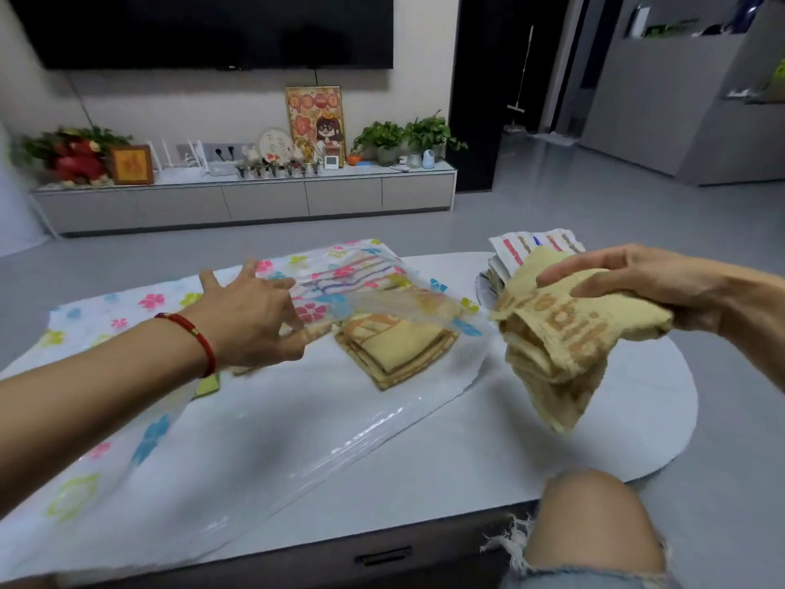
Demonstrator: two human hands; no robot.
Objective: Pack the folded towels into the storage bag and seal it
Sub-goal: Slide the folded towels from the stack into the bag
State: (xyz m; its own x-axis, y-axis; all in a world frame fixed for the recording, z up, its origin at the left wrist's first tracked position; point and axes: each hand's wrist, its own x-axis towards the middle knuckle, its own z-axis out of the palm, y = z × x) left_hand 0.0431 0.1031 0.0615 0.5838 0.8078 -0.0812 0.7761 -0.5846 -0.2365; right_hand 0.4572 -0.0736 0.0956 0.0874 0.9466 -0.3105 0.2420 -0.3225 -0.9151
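A clear storage bag [140, 423] printed with coloured flowers lies across the white table [467, 461]. Inside it, under the raised top sheet, I see a striped folded towel [361, 272] and a yellow folded towel [397, 346]. My left hand [250, 320] lifts the bag's upper sheet near its mouth, fingers pinching the plastic. My right hand [628, 286] holds a folded yellow towel with orange lettering [560, 346] in the air, just right of the bag's mouth. A stack of further folded towels [531, 248] sits at the table's far right edge.
The table's rounded right end and near edge with a drawer handle [382, 556] are visible. My bare knee [594, 525] rises at the near right. Grey floor lies beyond, with a TV cabinet [242, 201] against the far wall.
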